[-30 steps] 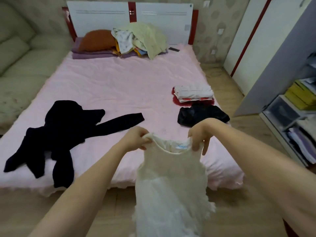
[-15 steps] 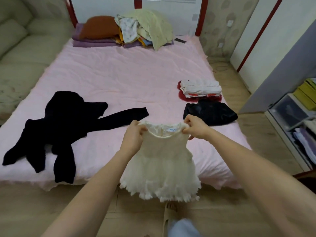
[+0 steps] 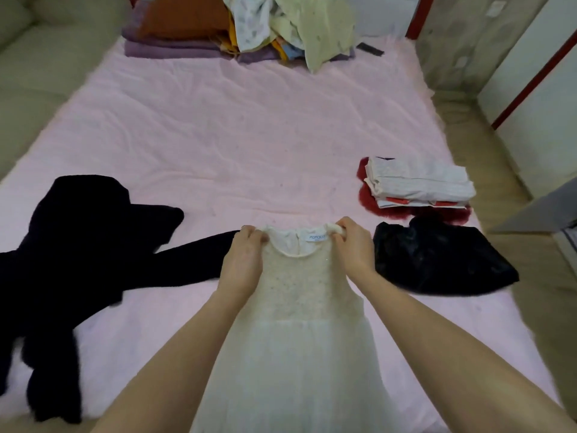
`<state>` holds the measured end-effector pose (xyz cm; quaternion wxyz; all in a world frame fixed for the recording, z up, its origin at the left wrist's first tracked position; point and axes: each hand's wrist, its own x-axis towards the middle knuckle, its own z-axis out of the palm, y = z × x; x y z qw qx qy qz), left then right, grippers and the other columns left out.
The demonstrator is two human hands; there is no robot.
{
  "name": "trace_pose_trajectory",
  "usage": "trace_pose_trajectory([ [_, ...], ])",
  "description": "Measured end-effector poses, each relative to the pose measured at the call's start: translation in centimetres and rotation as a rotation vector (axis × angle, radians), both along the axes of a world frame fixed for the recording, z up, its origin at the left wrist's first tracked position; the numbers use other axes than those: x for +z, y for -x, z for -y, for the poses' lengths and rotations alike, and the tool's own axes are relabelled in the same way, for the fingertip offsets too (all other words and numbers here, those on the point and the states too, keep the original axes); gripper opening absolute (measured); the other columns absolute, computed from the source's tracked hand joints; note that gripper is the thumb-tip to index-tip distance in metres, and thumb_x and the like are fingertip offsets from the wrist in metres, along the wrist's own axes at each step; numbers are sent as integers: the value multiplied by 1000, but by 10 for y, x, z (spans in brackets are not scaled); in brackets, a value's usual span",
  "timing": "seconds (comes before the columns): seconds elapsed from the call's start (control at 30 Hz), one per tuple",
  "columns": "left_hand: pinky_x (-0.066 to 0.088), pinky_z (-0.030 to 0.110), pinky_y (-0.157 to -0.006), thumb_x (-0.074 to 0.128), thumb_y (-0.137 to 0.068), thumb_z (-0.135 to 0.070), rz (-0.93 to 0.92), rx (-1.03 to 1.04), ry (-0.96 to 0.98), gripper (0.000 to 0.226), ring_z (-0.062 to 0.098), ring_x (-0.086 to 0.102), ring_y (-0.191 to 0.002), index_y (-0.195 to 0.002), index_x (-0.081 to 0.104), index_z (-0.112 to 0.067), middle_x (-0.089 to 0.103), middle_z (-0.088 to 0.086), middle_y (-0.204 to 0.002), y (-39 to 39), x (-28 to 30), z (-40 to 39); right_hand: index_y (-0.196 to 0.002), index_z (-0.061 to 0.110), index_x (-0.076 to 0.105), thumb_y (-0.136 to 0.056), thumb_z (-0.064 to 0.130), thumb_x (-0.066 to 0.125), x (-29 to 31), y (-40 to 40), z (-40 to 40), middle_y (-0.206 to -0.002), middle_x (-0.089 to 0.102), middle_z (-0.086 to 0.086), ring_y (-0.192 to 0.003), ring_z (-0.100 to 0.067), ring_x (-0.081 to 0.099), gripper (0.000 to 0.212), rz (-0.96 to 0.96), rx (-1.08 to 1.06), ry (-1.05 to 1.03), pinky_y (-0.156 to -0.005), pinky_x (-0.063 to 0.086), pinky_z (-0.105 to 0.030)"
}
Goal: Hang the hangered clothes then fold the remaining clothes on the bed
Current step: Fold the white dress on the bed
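Black knit fabric sprawls at the left of the pink bed: the dark garment lies unfolded exactly where it lay a second ago, one sleeve reaching toward the middle. Just right of that sleeve's end, the left hand pinches one shoulder of the cream dress, fingers curled over the strap. What has changed is the dress itself. A second ago it hung in the air off the foot of the bed, skirt dangling toward the floor; half a second ago it was being carried forward, its hem short of the mattress; now its bodice appears to lie flat on the sheet, neck label facing up, with the skirt spread back toward the person (its hem runs out of view at the bottom). The right hand grips the other shoulder in the same curled pinch, so both hands hold the garment at the neckline.

Further right, the small black folded piece sits close beside the right wrist, and the white-and-red folded stack rests behind it, both unmoved.

Judging from this, the lay-down appears to be complete or nearly so, and folding of the dress looks ready to begin, likely once the skirt is smoothed. The heap of clothes at the headboard remains to be dealt with.
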<state>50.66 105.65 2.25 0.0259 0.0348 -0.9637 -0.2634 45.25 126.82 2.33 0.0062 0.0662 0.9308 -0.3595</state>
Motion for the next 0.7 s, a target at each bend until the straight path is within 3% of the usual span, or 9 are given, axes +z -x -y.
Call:
trace_pose_trajectory([
  [0.23, 34, 35, -62, 40, -89, -2, 93, 104, 19, 25, 23, 48, -93, -110, 47, -14, 51, 2, -98, 130, -90, 4, -81, 17, 46, -98, 16, 43, -111, 109, 11, -82, 53, 3, -77, -17, 50, 16, -42, 81, 33, -64, 39, -34],
  [0.33, 31, 34, -65, 40, -89, 1, 69, 171, -15, 29, 24, 47, -95, -112, 46, -16, 53, 2, -100, 190, -129, 10, -85, 21, 43, -97, 15, 40, -141, 160, 24, -86, 49, 6, -80, -13, 45, 14, -101, 50, 54, -65, 29, -27],
  [0.5, 35, 35, -80, 37, -93, -1, -20, 250, -80, 42, 28, 50, -104, -132, 45, -15, 57, 5, -117, 269, -177, 12, -88, 25, 44, -97, 18, 40, -186, 244, 41, -92, 48, 10, -88, -10, 45, 13, -113, 3, 60, -70, 31, -24],
  [0.63, 37, 36, -84, 39, -93, -2, -18, 273, -114, 37, 28, 48, -105, -126, 51, -13, 56, 6, -119, 298, -229, 10, -82, 34, 44, -99, 18, 39, -238, 273, 41, -89, 47, 17, -90, -6, 43, 24, -80, 39, 13, -68, 31, -11],
  [0.7, 38, 37, -87, 40, -93, -2, -13, 288, -135, 35, 27, 50, -105, -123, 54, -13, 58, 6, -116, 305, -257, 11, -94, 27, 53, -100, 17, 38, -269, 282, 39, -94, 52, 10, -92, -14, 43, 18, -83, 62, -79, -77, 37, -20],
])
